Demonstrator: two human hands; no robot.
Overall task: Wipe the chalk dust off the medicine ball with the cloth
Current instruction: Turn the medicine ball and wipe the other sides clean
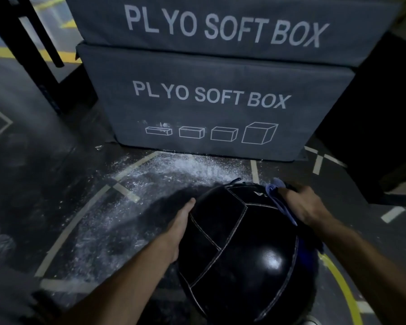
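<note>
A large black medicine ball [239, 249] with pale seams fills the lower middle of the head view. My left hand [179, 227] lies flat against the ball's left side, fingers straight. My right hand [301, 205] grips a blue cloth [277, 191] and presses it on the ball's upper right. A fold of the cloth sticks out past my fingers, and more of it trails down the right side of the ball. The ball's shown surface looks dark and glossy.
Two stacked grey "PLYO SOFT BOX" blocks [204, 102] stand just beyond the ball. White chalk dust [155, 181] is scattered over the dark marked floor in front and to the left. A black box [370, 127] stands at the right, a dark rack leg [40, 43] at the upper left.
</note>
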